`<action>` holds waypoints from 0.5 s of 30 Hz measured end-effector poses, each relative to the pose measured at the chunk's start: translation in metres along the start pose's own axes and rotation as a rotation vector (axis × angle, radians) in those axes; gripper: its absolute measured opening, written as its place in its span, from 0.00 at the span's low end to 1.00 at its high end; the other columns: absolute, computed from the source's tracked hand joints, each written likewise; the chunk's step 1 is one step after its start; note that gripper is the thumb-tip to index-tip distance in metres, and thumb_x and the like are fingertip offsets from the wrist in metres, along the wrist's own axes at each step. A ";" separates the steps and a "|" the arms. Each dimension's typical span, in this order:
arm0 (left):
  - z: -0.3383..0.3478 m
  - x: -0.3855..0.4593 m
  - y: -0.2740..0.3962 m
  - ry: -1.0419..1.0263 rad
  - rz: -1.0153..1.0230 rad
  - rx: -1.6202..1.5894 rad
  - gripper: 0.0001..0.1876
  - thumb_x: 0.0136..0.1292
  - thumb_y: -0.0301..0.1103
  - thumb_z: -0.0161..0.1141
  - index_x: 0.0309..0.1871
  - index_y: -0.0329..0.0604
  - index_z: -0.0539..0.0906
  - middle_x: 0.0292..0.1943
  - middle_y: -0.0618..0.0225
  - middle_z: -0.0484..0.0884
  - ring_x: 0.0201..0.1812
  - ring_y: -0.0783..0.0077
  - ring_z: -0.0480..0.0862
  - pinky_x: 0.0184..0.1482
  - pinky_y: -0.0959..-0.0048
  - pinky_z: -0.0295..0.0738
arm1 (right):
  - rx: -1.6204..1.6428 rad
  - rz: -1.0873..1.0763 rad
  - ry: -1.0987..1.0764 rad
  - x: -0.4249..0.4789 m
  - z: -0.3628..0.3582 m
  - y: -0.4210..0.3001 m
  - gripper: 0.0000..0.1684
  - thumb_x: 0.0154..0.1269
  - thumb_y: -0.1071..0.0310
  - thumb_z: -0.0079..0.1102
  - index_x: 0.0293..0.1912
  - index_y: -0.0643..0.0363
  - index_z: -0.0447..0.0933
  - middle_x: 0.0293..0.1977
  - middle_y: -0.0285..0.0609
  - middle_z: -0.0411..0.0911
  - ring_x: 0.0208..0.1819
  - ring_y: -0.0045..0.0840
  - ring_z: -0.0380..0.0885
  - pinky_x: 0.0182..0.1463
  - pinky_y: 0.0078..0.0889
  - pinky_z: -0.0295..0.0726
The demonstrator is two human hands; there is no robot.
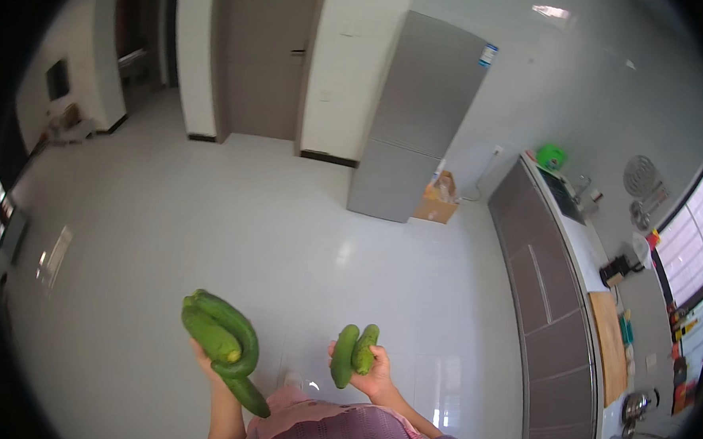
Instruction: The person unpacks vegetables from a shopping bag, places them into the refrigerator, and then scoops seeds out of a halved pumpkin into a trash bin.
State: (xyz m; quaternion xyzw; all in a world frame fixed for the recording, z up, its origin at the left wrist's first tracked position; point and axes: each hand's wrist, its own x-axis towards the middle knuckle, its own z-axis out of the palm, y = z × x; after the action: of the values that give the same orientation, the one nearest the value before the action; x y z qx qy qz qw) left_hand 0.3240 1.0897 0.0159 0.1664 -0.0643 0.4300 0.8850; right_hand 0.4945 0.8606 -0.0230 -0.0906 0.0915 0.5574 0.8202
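My left hand (201,358) holds several green vegetables in a bundle: a thick light-green squash (211,334), a long curved cucumber-like one (249,333) bent around it, and a dark green one (248,396) pointing down towards the pink apron (293,416). Its fingers are mostly hidden beneath them. To the right, my right hand (377,376) is shut on two small cucumbers, a smooth one (344,356) and a bumpier, lighter one (365,348), which lie side by side, nearly upright in the view.
A grey refrigerator (419,116) stands ahead beside a cardboard box (436,209). Along the right runs a kitchen counter (583,240) with a sink (561,198), a green basin (550,156), a wooden cutting board (608,349) and a metal kettle (635,407). Beyond the tiled floor (267,227) is a closed door (264,60).
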 end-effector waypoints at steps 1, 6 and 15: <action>0.001 0.017 -0.002 -0.032 0.007 0.012 0.30 0.62 0.56 0.52 0.61 0.45 0.69 0.56 0.60 0.74 0.54 0.55 0.75 0.63 0.46 0.62 | 0.022 -0.005 -0.001 0.008 0.003 -0.006 0.42 0.45 0.59 0.61 0.59 0.65 0.61 0.56 0.52 0.66 0.60 0.41 0.65 0.64 0.48 0.62; 0.001 0.100 -0.034 -0.125 -0.118 0.014 0.33 0.62 0.55 0.54 0.64 0.45 0.65 0.61 0.60 0.69 0.61 0.54 0.68 0.65 0.50 0.60 | 0.077 -0.030 -0.060 0.023 0.015 -0.024 0.44 0.45 0.57 0.58 0.62 0.66 0.59 0.59 0.53 0.64 0.61 0.42 0.64 0.64 0.47 0.64; -0.003 0.256 -0.172 -0.193 -0.288 -0.074 0.35 0.62 0.56 0.52 0.67 0.47 0.60 0.65 0.60 0.63 0.62 0.52 0.66 0.64 0.51 0.62 | -0.006 0.054 -0.052 0.121 0.041 -0.155 0.41 0.58 0.43 0.50 0.65 0.56 0.58 0.61 0.52 0.62 0.61 0.43 0.64 0.64 0.50 0.65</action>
State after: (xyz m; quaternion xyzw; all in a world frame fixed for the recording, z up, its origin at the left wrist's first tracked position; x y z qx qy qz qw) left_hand 0.6181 1.1810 0.0378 0.1819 -0.1403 0.2781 0.9327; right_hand 0.6843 0.9236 -0.0065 -0.0762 0.0709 0.5818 0.8067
